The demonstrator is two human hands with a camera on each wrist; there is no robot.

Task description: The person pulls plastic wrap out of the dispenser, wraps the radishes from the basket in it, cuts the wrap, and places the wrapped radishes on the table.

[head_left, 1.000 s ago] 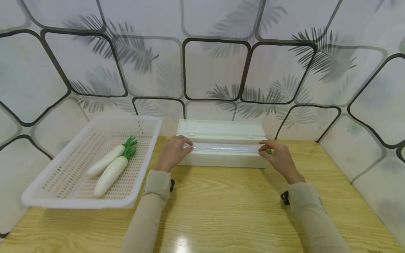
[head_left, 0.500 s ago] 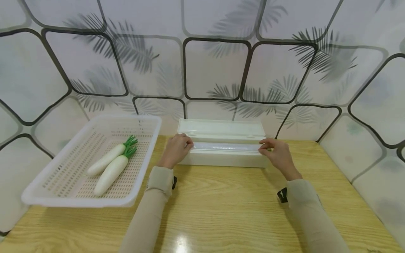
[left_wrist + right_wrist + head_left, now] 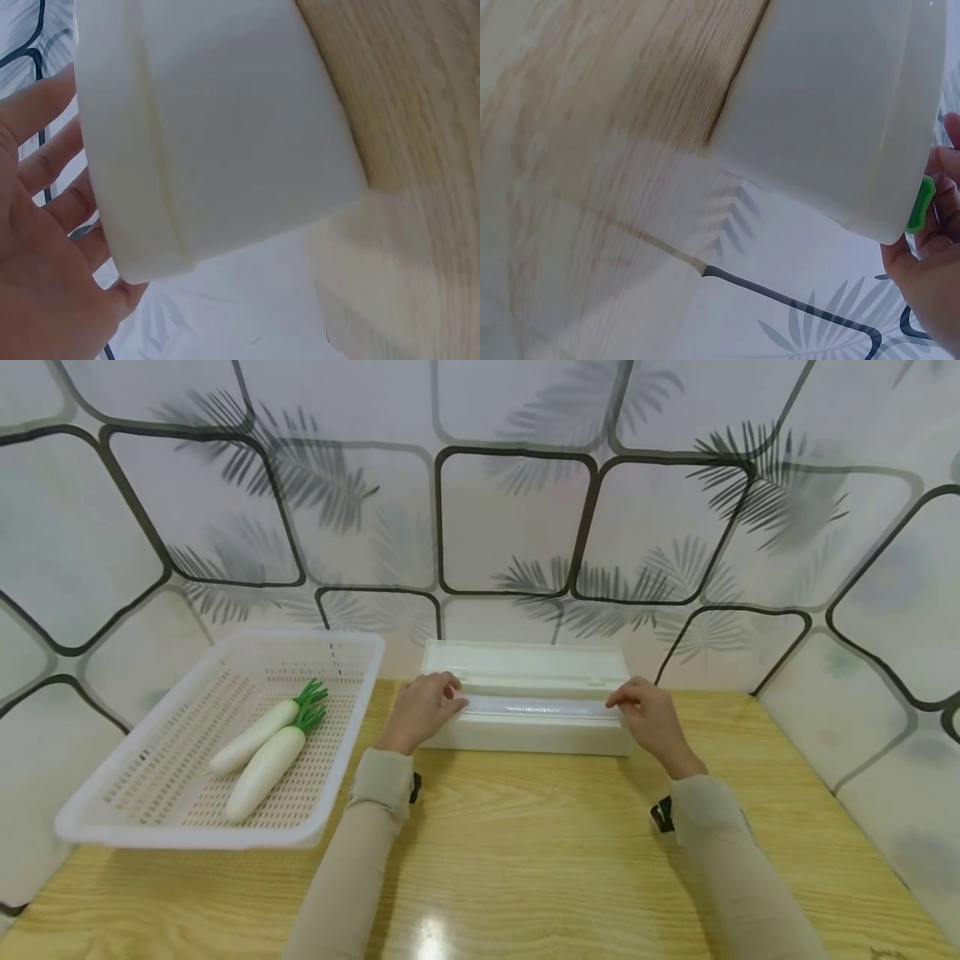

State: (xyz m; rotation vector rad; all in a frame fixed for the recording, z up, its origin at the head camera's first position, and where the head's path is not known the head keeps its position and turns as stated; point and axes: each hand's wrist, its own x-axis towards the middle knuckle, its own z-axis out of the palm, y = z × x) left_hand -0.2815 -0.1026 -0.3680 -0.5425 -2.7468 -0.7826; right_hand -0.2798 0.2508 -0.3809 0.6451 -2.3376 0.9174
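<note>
A white plastic cling film dispenser point(image 3: 540, 740) stands on the table with its lid point(image 3: 525, 664) raised. Along its open top lies clear cling film point(image 3: 536, 707). My left hand point(image 3: 422, 710) is at the film's left end, thumb and forefinger apart, the thumb tip by the film. In the left wrist view its fingers point(image 3: 52, 161) spread loosely behind the box end. My right hand point(image 3: 651, 722) has its fingertips on the film's right end; whether they pinch it is hidden. In the right wrist view a green slider point(image 3: 921, 204) sits beside these fingers at the box end.
At the left, a white perforated basket point(image 3: 187, 837) holds two white radishes with green tops, the nearer radish point(image 3: 266, 772) beside the farther radish point(image 3: 251, 742). A patterned wall covering point(image 3: 510, 527) rises behind the wooden table point(image 3: 540, 843), close to the dispenser's back.
My right hand has shifted slightly left and inward along the film, its fingertips drawing closer together. The left hand has moved a little up and right, its thumb and forefinger parting. The dispenser stays put.
</note>
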